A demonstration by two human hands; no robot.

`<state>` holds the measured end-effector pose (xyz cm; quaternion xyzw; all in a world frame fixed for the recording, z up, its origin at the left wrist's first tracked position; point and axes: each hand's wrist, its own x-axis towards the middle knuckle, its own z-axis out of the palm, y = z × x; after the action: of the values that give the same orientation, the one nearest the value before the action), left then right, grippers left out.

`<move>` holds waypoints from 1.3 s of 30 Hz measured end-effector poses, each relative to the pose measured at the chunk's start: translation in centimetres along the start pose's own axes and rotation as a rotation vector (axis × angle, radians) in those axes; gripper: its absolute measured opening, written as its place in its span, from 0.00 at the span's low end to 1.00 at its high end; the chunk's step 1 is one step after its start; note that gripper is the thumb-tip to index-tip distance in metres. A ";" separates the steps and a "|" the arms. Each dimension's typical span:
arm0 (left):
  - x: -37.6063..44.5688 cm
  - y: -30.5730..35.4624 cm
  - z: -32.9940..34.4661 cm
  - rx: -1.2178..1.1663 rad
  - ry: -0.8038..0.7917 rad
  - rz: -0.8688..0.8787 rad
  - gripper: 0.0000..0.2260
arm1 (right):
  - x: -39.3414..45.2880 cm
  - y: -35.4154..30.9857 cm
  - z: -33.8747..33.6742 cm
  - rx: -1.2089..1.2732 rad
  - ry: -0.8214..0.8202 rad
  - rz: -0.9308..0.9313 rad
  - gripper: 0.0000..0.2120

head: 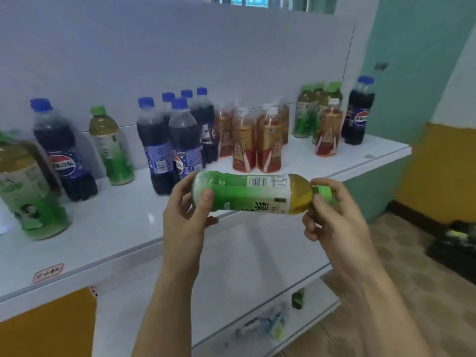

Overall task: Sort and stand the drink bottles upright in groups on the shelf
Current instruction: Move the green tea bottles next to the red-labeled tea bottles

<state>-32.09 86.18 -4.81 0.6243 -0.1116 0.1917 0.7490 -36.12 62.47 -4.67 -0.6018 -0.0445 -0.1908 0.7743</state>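
Motion blur softens most of the standing bottles, and their labels are hard to read. At 9 o'clock a green tea bottle is cut off by the frame's left edge. Small objects on the lower shelf at 6 o'clock are too blurred to identify.

The shelf is glossy white, with a small red-bordered tag on its front lip. The bottles are clear plastic: dark cola with blue caps, amber tea with white caps, yellow-green tea with green caps.

At centre, a green tea bottle lies horizontal in the air just in front of the shelf edge, cap pointing to 3 o'clock. Its waisted body wears a green-and-white sleeve with a barcode facing up and Chinese characters; golden liquid shows at the shoulder. The left hand grasps its base, thumb across the label. The right hand pinches the green cap and neck.

Upright behind stand a cola group at 11 o'clock, a red-labelled tea group at 12, and green teas with a lone cola at 2.
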 end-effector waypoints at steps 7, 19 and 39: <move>0.3 -4.2 13.0 -0.010 -0.003 -0.123 0.19 | 3.3 -2.5 -10.5 -0.130 0.104 -0.065 0.08; 7.5 -10.6 28.9 0.083 -0.527 -0.140 0.21 | 13.6 -3.8 -23.8 -0.241 0.502 -0.188 0.13; 18.7 -19.5 51.5 -0.292 -0.068 -0.622 0.11 | 48.8 -11.0 -24.1 -1.355 -0.350 -0.503 0.11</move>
<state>-3.21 35.71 -4.55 0.5208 0.0327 -0.0847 0.8488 1.25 25.54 13.37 -0.9408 -0.1762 -0.2489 0.1478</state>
